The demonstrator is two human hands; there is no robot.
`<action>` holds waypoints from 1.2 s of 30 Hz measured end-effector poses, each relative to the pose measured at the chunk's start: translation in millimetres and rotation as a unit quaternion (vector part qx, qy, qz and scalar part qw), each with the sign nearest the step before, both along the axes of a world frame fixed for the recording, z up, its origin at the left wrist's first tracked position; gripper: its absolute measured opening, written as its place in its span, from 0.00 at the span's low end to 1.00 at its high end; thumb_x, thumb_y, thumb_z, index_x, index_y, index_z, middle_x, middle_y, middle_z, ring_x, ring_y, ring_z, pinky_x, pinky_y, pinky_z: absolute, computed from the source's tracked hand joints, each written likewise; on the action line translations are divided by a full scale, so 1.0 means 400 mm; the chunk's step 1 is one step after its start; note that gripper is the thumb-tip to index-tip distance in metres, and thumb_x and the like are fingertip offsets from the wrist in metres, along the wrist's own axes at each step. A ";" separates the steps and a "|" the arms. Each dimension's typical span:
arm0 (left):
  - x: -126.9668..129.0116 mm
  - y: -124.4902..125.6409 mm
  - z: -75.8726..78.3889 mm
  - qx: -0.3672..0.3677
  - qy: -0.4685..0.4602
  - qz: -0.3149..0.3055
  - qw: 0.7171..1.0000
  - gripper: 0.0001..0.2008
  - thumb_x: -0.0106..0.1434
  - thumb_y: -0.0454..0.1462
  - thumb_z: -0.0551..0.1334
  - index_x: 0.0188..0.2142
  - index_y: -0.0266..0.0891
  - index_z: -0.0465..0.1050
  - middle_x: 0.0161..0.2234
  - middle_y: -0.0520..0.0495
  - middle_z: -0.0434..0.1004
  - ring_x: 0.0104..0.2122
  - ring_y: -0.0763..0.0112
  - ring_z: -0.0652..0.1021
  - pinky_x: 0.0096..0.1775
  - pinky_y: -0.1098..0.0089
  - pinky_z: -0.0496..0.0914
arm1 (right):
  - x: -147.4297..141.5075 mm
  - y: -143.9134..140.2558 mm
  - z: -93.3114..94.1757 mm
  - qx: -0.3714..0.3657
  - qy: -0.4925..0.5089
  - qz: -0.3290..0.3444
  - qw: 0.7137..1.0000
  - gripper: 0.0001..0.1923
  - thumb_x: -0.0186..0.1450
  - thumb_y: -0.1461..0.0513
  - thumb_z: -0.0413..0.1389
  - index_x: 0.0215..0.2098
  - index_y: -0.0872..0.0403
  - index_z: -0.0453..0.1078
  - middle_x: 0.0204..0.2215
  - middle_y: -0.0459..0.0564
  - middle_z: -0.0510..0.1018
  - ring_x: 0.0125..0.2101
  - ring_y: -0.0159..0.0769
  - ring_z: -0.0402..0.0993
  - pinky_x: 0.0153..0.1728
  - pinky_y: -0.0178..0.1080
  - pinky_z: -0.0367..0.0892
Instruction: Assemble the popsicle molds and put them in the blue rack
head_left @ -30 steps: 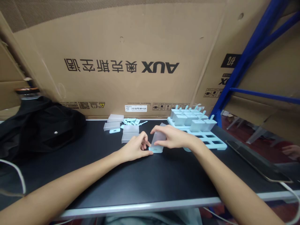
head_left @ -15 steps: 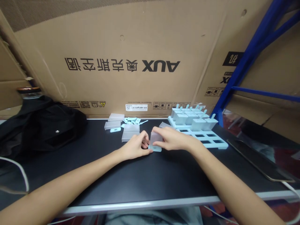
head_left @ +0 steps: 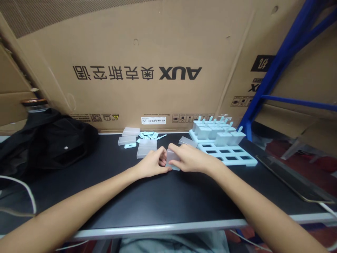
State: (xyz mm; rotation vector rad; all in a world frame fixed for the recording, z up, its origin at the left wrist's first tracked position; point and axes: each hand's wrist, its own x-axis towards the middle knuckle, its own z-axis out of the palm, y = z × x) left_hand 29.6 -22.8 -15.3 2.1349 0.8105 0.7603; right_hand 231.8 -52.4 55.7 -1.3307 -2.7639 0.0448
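Observation:
My two hands meet at the middle of the black table [head_left: 163,196]. My right hand [head_left: 188,159] grips a translucent popsicle mould cup [head_left: 171,157] that lies tilted on the table with a light blue lid at its near end. My left hand [head_left: 151,164] pinches at the cup's left side, fingers curled around its lower edge. To the right stands a light blue mould tray [head_left: 231,159], with several filled cups with stick lids [head_left: 219,133] in its far rows and open slots in the near rows.
Loose translucent cups [head_left: 146,148] and light blue sticks [head_left: 149,135] lie behind my hands. A black bag [head_left: 44,144] sits at the left. A dark tablet [head_left: 292,180] lies at the right. Big cardboard boxes [head_left: 137,70] wall the back; a blue rack post [head_left: 273,70] rises at right.
Both hands with the cup have shifted slightly left and away. The cup is tipped lower and more covered by my right hand than before.

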 end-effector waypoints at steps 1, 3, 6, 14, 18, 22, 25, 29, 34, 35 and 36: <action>0.000 0.000 0.000 0.002 0.001 -0.001 1.000 0.19 0.55 0.42 0.69 0.37 0.41 0.60 0.32 0.53 0.72 0.30 0.73 0.76 0.35 0.69 0.77 | 0.000 -0.001 -0.001 -0.001 0.002 -0.004 1.000 0.11 0.66 0.55 0.53 0.41 0.53 0.61 0.26 0.48 0.71 0.27 0.36 0.66 0.27 0.35 0.49; 0.000 -0.001 -0.001 0.007 0.007 -0.004 1.000 0.19 0.56 0.42 0.69 0.38 0.41 0.61 0.33 0.53 0.72 0.30 0.73 0.76 0.35 0.69 0.76 | 0.004 -0.002 0.002 -0.011 0.017 -0.004 1.000 0.11 0.66 0.55 0.54 0.41 0.53 0.62 0.27 0.48 0.71 0.28 0.36 0.66 0.27 0.35 0.50; -0.005 0.001 -0.002 0.019 0.026 -0.004 0.999 0.20 0.57 0.45 0.68 0.40 0.41 0.61 0.33 0.52 0.73 0.30 0.72 0.76 0.34 0.69 0.75 | 0.024 0.002 0.012 -0.043 0.069 0.012 0.997 0.16 0.68 0.49 0.50 0.42 0.53 0.64 0.27 0.47 0.73 0.27 0.34 0.67 0.28 0.35 0.53; -0.028 -0.007 0.034 0.117 0.130 -0.020 0.984 0.18 0.58 0.49 0.66 0.38 0.41 0.64 0.32 0.50 0.75 0.31 0.65 0.77 0.33 0.68 0.70 | -0.023 0.205 -0.019 -0.019 0.126 -0.013 0.992 0.21 0.74 0.60 0.36 0.56 0.57 0.65 0.50 0.56 0.76 0.45 0.35 0.74 0.46 0.37 0.65; -0.036 -0.015 0.046 0.126 0.143 -0.017 0.982 0.19 0.59 0.50 0.65 0.41 0.41 0.66 0.32 0.49 0.75 0.30 0.64 0.76 0.33 0.67 0.68 | -0.114 0.337 -0.059 -0.006 0.047 0.009 0.999 0.24 0.60 0.68 0.54 0.56 0.58 0.68 0.55 0.59 0.73 0.54 0.46 0.68 0.51 0.41 0.63; -0.039 -0.008 0.040 0.089 0.115 -0.035 0.989 0.15 0.62 0.47 0.64 0.41 0.40 0.68 0.34 0.49 0.74 0.32 0.65 0.75 0.35 0.67 0.69 | -0.152 0.389 -0.065 0.000 -0.010 0.018 1.000 0.19 0.57 0.68 0.57 0.47 0.58 0.74 0.49 0.62 0.76 0.51 0.50 0.69 0.48 0.43 0.65; -0.039 0.007 0.028 -0.003 0.039 -0.030 0.999 0.15 0.61 0.44 0.64 0.43 0.39 0.67 0.36 0.48 0.74 0.33 0.67 0.75 0.36 0.67 0.70 | -0.144 0.395 -0.056 0.000 -0.035 0.019 0.999 0.15 0.57 0.66 0.57 0.44 0.57 0.74 0.47 0.61 0.76 0.51 0.49 0.69 0.46 0.41 0.65; -0.045 0.019 0.023 -0.140 -0.093 -0.013 0.986 0.18 0.57 0.39 0.66 0.44 0.38 0.65 0.38 0.48 0.74 0.38 0.66 0.76 0.41 0.66 0.71 | -0.120 0.393 -0.050 -0.013 -0.044 0.004 0.999 0.23 0.58 0.63 0.58 0.52 0.57 0.69 0.48 0.60 0.75 0.47 0.45 0.72 0.42 0.38 0.65; -0.055 0.017 0.037 -0.174 -0.156 0.017 0.972 0.21 0.52 0.41 0.71 0.41 0.37 0.67 0.37 0.48 0.75 0.39 0.64 0.76 0.45 0.64 0.71 | -0.084 0.389 -0.047 -0.045 -0.043 -0.035 0.997 0.28 0.55 0.63 0.58 0.54 0.59 0.67 0.44 0.60 0.77 0.37 0.41 0.75 0.32 0.37 0.64; -0.055 0.017 0.039 -0.172 -0.164 0.022 0.971 0.22 0.51 0.42 0.72 0.42 0.38 0.67 0.37 0.48 0.75 0.39 0.64 0.76 0.45 0.64 0.71 | -0.078 0.386 -0.046 -0.052 -0.041 -0.035 0.997 0.27 0.54 0.64 0.58 0.52 0.58 0.68 0.42 0.59 0.78 0.36 0.40 0.75 0.31 0.37 0.63; -0.056 0.017 0.040 -0.167 -0.175 0.027 0.970 0.24 0.51 0.42 0.72 0.43 0.38 0.67 0.38 0.48 0.74 0.39 0.65 0.76 0.45 0.64 0.71 | -0.071 0.382 -0.045 -0.060 -0.038 -0.032 0.997 0.25 0.53 0.64 0.59 0.50 0.57 0.70 0.41 0.57 0.78 0.35 0.39 0.74 0.31 0.36 0.63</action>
